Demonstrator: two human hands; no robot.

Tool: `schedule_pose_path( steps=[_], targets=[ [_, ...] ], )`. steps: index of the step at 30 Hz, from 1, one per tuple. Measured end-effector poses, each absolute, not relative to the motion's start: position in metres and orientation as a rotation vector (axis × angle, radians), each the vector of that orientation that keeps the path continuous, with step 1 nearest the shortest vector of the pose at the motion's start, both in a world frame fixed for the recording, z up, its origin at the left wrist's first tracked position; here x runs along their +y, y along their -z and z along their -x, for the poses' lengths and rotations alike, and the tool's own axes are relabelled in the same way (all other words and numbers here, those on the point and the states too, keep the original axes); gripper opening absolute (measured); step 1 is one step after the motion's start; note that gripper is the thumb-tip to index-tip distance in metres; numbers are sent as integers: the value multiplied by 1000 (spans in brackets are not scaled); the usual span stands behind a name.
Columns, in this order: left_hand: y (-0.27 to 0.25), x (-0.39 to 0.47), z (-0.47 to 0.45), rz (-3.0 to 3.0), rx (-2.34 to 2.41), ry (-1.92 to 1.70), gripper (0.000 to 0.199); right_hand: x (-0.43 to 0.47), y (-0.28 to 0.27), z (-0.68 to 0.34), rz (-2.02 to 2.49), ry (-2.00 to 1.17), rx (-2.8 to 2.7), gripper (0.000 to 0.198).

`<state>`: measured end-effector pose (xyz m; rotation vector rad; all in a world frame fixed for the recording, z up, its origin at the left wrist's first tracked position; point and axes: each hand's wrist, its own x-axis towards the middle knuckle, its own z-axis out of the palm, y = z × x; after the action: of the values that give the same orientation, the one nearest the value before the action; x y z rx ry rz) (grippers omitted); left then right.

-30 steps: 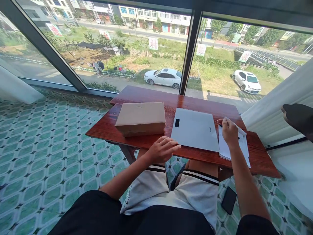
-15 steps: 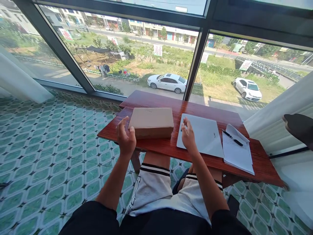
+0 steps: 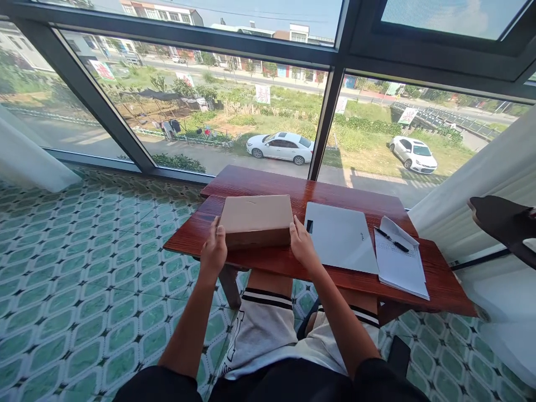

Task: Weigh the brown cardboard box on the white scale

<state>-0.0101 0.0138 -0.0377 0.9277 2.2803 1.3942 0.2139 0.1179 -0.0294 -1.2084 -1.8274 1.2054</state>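
A closed brown cardboard box (image 3: 256,215) lies flat on the dark red wooden table (image 3: 268,178). My left hand (image 3: 214,248) is against its left side, thumb near the front corner and fingers along the side. At the right side, my right hand (image 3: 302,240) presses with the thumb at the front corner and the fingers behind it. The box is held between both hands. Just right of my right hand lies a closed silver laptop (image 3: 341,237).
White papers (image 3: 402,271) with a black pen (image 3: 391,239) on them lie right of the laptop. A dark wooden chair part (image 3: 502,223) juts in at the right. Tall windows stand behind the table, with a white curtain (image 3: 452,195) at the right.
My right hand has moved left from above the laptop to the box's right side. My left hand has closed in on its left side. The view has tilted up slightly.
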Motion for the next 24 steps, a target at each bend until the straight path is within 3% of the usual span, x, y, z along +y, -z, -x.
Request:
schedule_pose_path(
  steps=[5,12,24],
  targets=[
    [35,16,11,-866,2367,-1304,83,115,28,-207,1212,-1124,-1881,71],
    [27,16,7,-873,2370,-1275,70,111,22,-207,1225,-1103,-1897,67],
    [30,22,9,-846,2422,-1304,70,108,12,-206,1221,-1110,-1867,56]
  ],
)
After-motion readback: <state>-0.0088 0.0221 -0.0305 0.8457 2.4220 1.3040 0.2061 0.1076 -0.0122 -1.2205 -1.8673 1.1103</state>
